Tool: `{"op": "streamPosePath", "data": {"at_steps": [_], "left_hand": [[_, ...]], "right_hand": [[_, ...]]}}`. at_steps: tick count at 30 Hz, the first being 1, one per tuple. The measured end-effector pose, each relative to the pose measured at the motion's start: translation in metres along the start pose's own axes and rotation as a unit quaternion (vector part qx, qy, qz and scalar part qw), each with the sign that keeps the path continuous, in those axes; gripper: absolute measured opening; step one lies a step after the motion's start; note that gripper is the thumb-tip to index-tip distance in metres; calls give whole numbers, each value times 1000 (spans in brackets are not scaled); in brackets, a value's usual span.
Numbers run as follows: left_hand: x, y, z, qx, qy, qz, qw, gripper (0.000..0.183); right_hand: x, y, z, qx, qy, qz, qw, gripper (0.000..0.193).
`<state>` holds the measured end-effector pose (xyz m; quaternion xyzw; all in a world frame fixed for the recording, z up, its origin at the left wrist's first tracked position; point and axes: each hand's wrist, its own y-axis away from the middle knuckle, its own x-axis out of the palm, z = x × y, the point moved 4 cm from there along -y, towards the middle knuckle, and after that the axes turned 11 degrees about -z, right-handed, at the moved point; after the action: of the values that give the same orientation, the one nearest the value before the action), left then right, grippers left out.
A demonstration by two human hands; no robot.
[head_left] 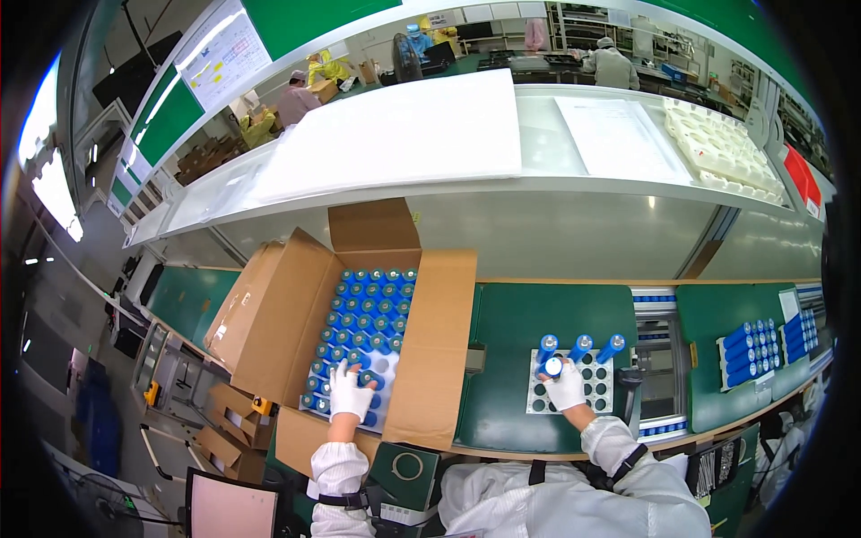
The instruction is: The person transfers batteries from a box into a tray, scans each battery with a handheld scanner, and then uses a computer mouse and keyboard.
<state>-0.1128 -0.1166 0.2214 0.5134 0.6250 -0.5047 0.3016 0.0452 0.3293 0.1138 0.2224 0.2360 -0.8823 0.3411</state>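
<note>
My left hand (pixel 348 394), in a white glove with bare fingertips, reaches into an open cardboard box (pixel 435 359). Its fingers are closed about a blue cylindrical battery cell (pixel 367 378) near the box's front. Upright rows of blue cells (pixel 363 305) fill the back and left of the box, in a white holed tray (pixel 386 366). My right hand (pixel 565 389), gloved alike, grips a tilted blue cell (pixel 551 367) above a white holed tray (pixel 598 394) on the green bench. Three more cells (pixel 582 346) stand along that tray's far row.
A conveyor track (pixel 661 359) runs right of the bench mat (pixel 502 359). Beyond it stand trays of blue cells (pixel 749 354). A shelf (pixel 538 134) with white sheets and a cream moulded tray (pixel 722 148) spans the back. Several people work behind it. A monitor (pixel 231 504) is at lower left.
</note>
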Motion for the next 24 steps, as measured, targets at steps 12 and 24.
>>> {"op": "streamPosePath", "data": {"at_steps": [12, 24], "left_hand": [[24, -16, 2, -73, -119, 49, 989, 51], [-25, 17, -14, -227, 146, -174, 947, 41]], "right_hand": [[6, -8, 20, 21, 110, 58, 992, 43], [-8, -5, 24, 66, 103, 83, 989, 43]]}}
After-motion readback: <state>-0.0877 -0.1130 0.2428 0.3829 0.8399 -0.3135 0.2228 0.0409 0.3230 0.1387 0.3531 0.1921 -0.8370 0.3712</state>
